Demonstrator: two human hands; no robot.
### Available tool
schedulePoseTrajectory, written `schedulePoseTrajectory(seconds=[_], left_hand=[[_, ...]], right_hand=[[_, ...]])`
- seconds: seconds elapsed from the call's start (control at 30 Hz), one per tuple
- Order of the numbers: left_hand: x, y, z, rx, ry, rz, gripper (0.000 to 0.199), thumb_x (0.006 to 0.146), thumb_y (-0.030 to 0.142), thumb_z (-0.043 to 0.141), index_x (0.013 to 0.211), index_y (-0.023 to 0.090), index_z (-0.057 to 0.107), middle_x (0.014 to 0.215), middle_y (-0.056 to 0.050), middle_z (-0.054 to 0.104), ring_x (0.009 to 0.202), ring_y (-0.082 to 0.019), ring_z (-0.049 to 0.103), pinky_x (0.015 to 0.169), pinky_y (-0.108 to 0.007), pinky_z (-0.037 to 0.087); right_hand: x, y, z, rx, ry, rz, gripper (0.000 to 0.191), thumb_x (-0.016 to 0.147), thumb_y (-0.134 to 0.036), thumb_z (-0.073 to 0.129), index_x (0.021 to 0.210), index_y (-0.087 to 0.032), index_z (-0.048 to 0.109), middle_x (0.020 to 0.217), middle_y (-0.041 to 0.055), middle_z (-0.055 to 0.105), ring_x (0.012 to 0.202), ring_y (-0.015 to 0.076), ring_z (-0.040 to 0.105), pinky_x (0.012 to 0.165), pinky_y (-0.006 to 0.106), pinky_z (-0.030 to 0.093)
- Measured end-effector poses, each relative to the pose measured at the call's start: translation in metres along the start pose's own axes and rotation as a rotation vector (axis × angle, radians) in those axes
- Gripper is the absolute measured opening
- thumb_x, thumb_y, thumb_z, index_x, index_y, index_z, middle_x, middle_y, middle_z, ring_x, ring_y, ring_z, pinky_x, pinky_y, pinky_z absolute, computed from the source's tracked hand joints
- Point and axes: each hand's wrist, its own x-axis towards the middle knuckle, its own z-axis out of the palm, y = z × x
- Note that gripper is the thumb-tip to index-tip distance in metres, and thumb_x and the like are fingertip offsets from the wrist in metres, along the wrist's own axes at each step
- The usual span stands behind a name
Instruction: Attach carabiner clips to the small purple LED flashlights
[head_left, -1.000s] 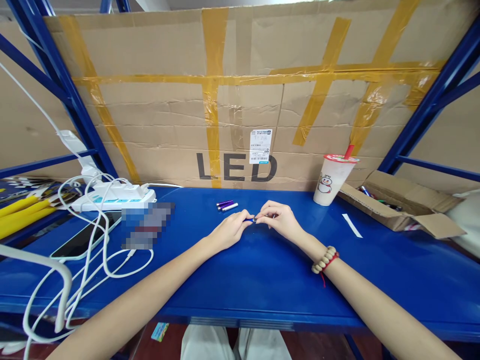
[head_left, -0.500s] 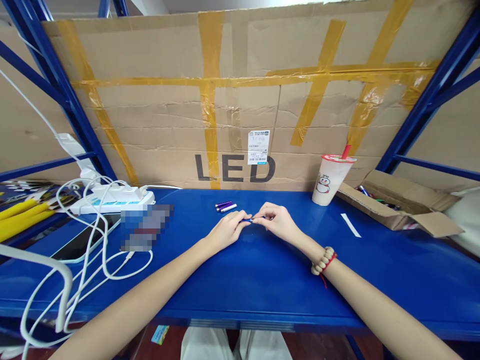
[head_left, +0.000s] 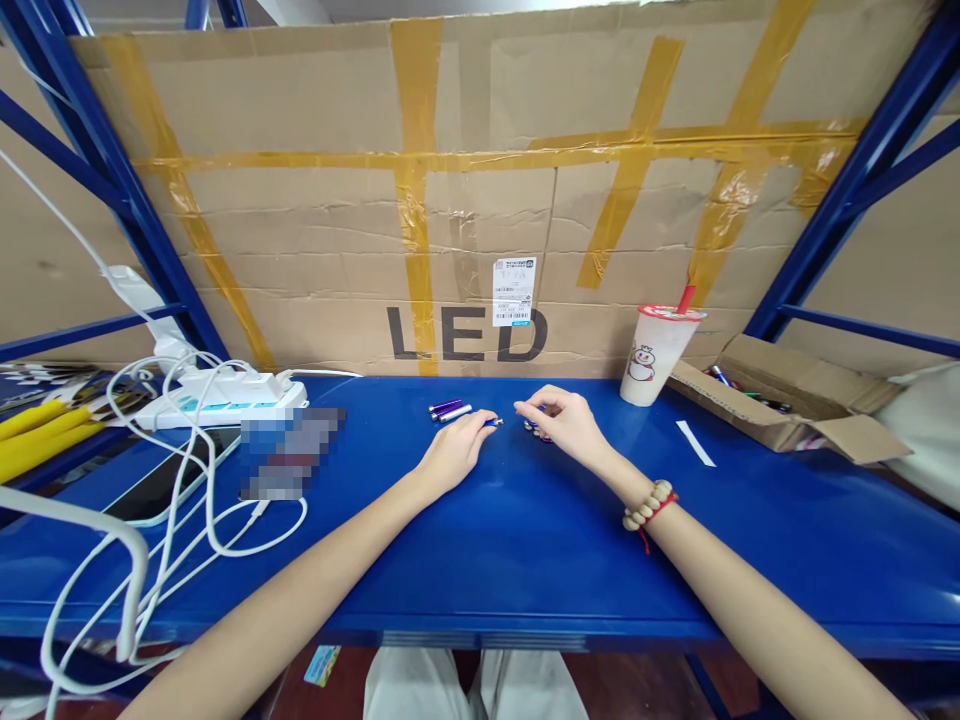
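Observation:
My left hand (head_left: 452,450) is closed, fingertips pinching a slim blue tube (head_left: 493,422) with a metallic end, low over the blue tabletop. Just behind that hand lie several small purple and silver tubes (head_left: 448,410), side by side. My right hand (head_left: 568,425) is a short way to the right, apart from the blue tube, its fingers bent and pressed together. Under its fingertips show small bluish and shiny pieces (head_left: 534,430); I cannot tell which are held and which lie on the table. A beaded bracelet is on the right wrist.
A white cup (head_left: 655,355) with a red straw stands at the back right, beside an open cardboard box (head_left: 780,410) of small items. A white strip (head_left: 696,443) lies before them. At left are a power strip (head_left: 225,398), white cables and a phone (head_left: 172,480).
My hands have parted: the right hand has drawn off the metallic end of the blue tube and shifted slightly away. My left hand still holds the tube.

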Motion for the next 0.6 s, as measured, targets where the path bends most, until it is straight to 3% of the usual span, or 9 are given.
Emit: schedulePoseTrajectory(seconds=[0.13,0.33,0.6], left_hand=[[0.0,0.002,-0.002,-0.005,-0.001,-0.026,0.023,0.092,0.026,0.034,0.105,0.018,0.05,0.105,-0.004,0.061,0.095,-0.016,0.058,0.083,-0.029,0.045],[0.0,0.003,-0.003,0.038,-0.028,0.03,0.024,0.092,0.025,0.033,0.106,0.017,0.05,0.103,-0.006,0.061,0.093,-0.017,0.059,0.079,-0.029,0.046],[-0.003,0.004,-0.005,0.019,-0.111,0.15,0.022,0.092,0.025,0.031,0.103,0.016,0.049,0.097,-0.005,0.062,0.087,-0.017,0.059,0.075,-0.027,0.045]], right_hand=[[0.002,0.003,-0.006,0.011,0.063,-0.014,0.033,0.075,-0.049,0.057,0.078,-0.017,0.066,0.084,0.0059,0.062,0.047,0.0078,0.051,0.046,0.023,0.04],[-0.003,0.0,0.004,0.071,-0.103,-0.089,0.031,0.071,-0.048,0.062,0.076,-0.018,0.069,0.081,0.0042,0.062,0.047,0.0063,0.049,0.046,0.022,0.04],[-0.003,0.0,0.006,0.167,-0.257,0.035,0.034,0.063,-0.047,0.067,0.062,-0.014,0.065,0.066,0.0034,0.06,0.043,0.0076,0.049,0.043,0.022,0.038]])
